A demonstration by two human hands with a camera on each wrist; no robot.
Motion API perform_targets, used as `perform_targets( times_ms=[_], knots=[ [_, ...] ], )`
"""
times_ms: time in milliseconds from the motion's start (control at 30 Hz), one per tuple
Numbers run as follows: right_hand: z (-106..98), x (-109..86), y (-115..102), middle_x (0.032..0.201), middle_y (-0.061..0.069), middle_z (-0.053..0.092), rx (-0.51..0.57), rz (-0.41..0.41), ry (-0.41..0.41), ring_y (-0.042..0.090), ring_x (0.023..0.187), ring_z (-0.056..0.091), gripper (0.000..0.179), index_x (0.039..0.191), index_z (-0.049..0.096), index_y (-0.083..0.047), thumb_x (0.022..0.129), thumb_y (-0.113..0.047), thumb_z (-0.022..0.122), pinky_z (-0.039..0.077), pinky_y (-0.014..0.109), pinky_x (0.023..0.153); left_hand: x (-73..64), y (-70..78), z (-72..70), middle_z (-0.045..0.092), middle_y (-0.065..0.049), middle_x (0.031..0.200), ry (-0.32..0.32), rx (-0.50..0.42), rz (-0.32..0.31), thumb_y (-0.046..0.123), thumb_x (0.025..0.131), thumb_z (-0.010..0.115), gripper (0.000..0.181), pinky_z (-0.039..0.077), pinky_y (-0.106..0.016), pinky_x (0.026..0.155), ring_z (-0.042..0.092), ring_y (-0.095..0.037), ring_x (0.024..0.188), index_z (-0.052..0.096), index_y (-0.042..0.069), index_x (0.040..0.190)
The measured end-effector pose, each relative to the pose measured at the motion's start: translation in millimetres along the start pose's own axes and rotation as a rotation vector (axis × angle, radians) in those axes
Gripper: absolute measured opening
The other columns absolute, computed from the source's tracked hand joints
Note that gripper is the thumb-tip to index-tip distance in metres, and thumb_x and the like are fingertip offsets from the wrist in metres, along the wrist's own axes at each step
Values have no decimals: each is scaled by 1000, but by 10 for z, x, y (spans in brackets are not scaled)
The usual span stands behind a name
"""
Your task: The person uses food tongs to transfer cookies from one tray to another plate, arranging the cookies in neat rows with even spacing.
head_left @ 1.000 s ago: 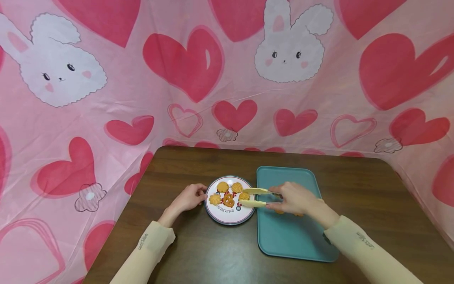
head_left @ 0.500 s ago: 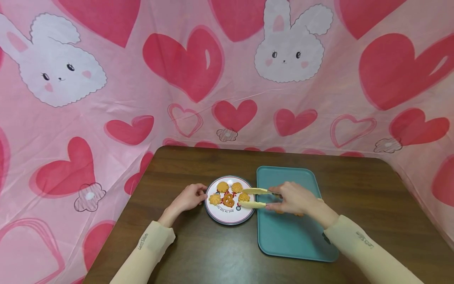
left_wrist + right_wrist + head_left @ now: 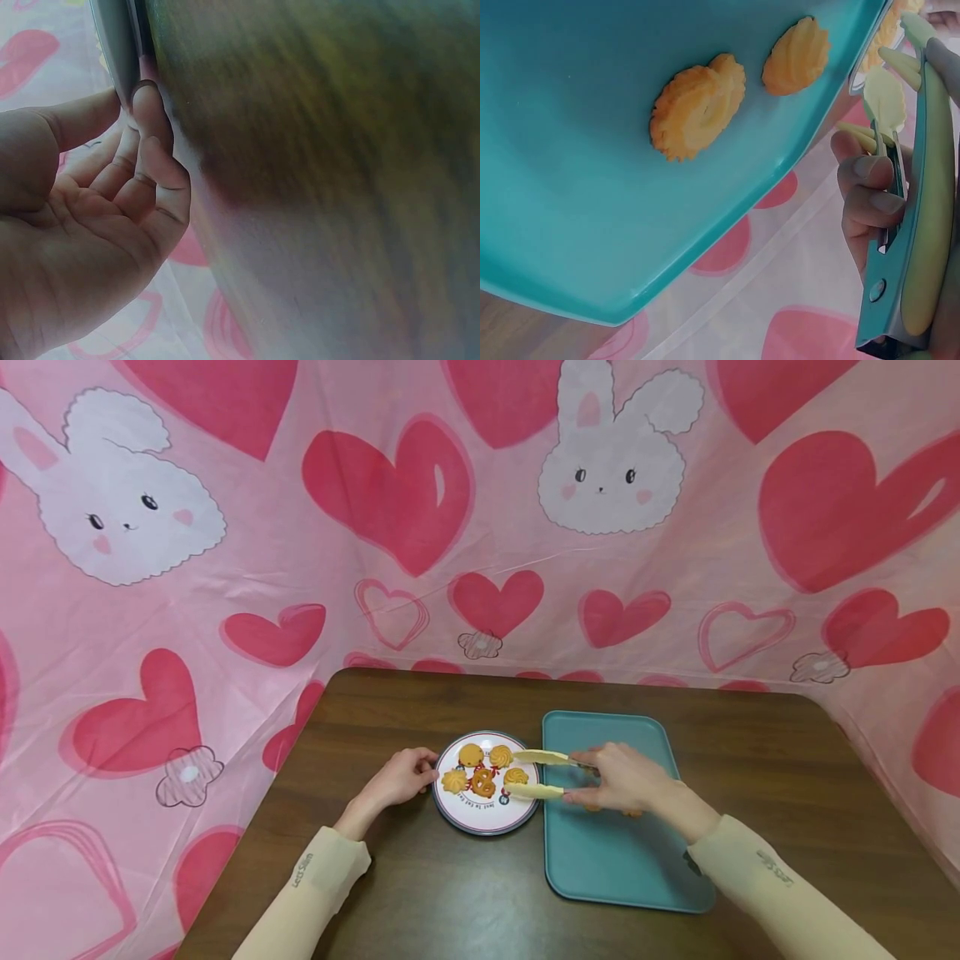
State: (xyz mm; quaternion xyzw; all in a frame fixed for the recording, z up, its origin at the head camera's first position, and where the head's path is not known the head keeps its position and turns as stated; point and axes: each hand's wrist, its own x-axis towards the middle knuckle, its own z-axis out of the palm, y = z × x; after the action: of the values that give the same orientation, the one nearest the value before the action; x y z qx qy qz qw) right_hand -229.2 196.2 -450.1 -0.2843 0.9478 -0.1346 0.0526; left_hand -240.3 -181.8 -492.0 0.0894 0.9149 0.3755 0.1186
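At the left rim of a round white plate point(image 3: 480, 821), my left hand point(image 3: 400, 777) pinches the edge, thumb above and index finger below in the left wrist view. Several cookies lie on the plate, among them a pretzel-shaped one point(image 3: 482, 783). My right hand point(image 3: 626, 777) grips pale yellow food tongs point(image 3: 542, 792), whose metal hinge end shows in the right wrist view. The tongs' arms are spread over the plate's right side, one on each side of a swirled cookie point(image 3: 515, 776), with a gap on its far side.
Right of the plate lies a teal rectangular tray point(image 3: 630, 872), its left edge close to the plate. On it are a ridged cookie point(image 3: 796, 57) and a larger cookie shape point(image 3: 694, 109), partly hidden under my right hand in the head view. A pink heart-print cloth point(image 3: 495, 543) hangs behind the table.
The tongs' arms have spread apart, the far one moving away from the swirled cookie, which now lies loose on the plate. My left hand and the plate have stayed still.
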Motion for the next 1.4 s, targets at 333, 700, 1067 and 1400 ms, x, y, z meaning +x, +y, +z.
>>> perform_targets(
  times_ms=[333,700,1067,1400],
  knots=[
    [-51,-46,55,120,12,67,-62,-35,99,24,95,67,79,126,68,-4,76,-65,75,56,44,79,-2,0,6,59,-2,76,2,-1,-2,8,95,67,28,45,-30,58,57,-14,63,65,-2,121],
    [-106,-151,178,123,16,67,-37,8,115,33,109,65,82,127,66,-1,76,-65,75,53,52,86,2,-3,4,59,-2,76,1,0,-6,9,95,67,28,44,-30,57,56,-15,63,65,-1,122],
    [-146,-396,373,122,18,67,-35,62,149,34,106,66,83,127,66,-1,77,-67,74,54,53,82,5,-13,7,59,-2,77,-1,4,-12,9,95,68,29,44,-30,57,56,-15,63,65,-1,122],
    [-155,-626,488,116,13,69,-12,95,169,28,97,68,91,132,62,-2,75,-71,72,54,52,80,7,-14,8,59,-2,77,-1,1,-2,9,95,68,29,45,-30,57,56,-15,63,65,-1,122]
  ],
)
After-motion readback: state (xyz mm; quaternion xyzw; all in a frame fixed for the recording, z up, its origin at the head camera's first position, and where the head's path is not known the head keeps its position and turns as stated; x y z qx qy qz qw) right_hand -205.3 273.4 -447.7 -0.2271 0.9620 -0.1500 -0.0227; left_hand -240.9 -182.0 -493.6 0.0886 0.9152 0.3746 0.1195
